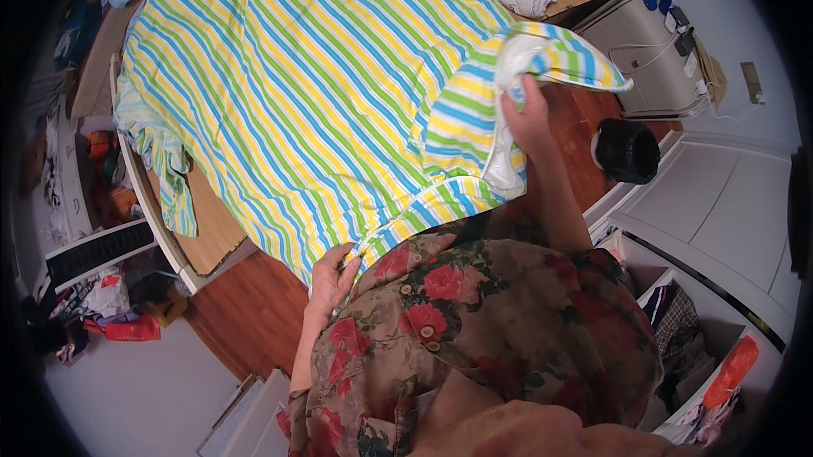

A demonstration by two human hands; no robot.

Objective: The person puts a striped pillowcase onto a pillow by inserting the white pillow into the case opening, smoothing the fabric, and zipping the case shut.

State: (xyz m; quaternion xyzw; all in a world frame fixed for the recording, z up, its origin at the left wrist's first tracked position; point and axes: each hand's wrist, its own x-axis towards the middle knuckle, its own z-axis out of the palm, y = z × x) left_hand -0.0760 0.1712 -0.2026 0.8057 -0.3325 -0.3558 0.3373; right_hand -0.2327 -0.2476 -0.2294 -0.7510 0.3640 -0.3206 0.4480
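Observation:
A large bed cover (305, 95) with blue, green, yellow and white stripes spreads in front of me, and its near side hangs toward my body. At its lower near edge, my left hand (330, 279) grips the fabric by the white trim, fingers and thumb closed together. Farther right, my right hand (527, 117) holds up a white-edged part of the cover. A white inner side (508, 168) shows beneath that hand, and a striped flap (584, 63) sticks out beyond it to the right. The fingertips of my right hand are partly hidden by cloth.
Under the cover is a wooden bed board (209, 222) with a pale frame. To the right stand a beige suitcase (641, 57) with cables nearby, a black bin (627, 151) and open drawers holding clothes (676, 323). Bags (120, 323) lie at left beside reddish wooden flooring (248, 311).

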